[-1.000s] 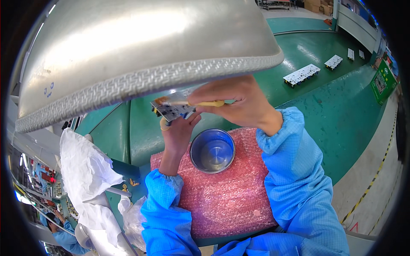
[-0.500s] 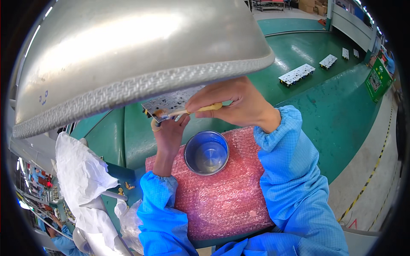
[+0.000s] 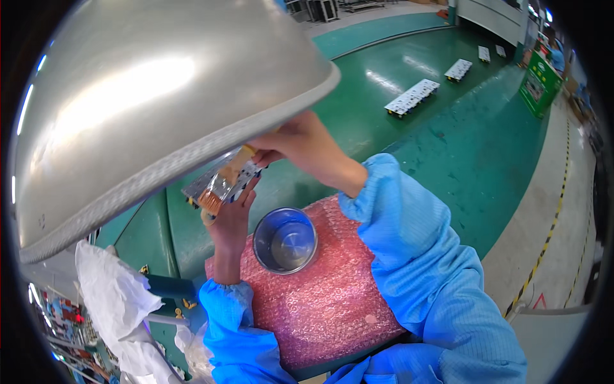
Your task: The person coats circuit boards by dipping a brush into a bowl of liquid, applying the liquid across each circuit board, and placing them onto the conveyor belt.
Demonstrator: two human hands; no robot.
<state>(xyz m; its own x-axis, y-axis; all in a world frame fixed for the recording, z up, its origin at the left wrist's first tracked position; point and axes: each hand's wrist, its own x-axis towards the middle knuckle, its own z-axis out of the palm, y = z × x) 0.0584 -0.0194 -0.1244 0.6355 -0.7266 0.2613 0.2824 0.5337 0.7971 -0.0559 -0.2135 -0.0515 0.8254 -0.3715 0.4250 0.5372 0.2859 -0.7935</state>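
My right hand [image 3: 307, 144] is closed around the handle of a flat brush [image 3: 225, 179], its brown bristles angled down and left. The brush lies over a populated circuit board [image 3: 192, 187], apparently touching its face. My left hand [image 3: 231, 225] grips the board from below, with a pale finger cot on one finger. Part of the board and of my right fingers is hidden behind a large shiny metal hood [image 3: 160, 102]. Below the hands, a round metal bowl [image 3: 257, 248] with a bluish inside stands on pink bubble wrap [image 3: 332, 281].
The hood fills the upper left, its rim close above my hands. Crumpled white sheeting [image 3: 115, 288] hangs at the left. Several white boards [image 3: 412, 97] sit in a row on the green surface [image 3: 448, 166]. A green sign [image 3: 540, 86] stands at the far right.
The brush has turned from edge-on to broad side showing, and my right hand has moved left over the board. The whole view has shifted, with the hood's rim now steeper.
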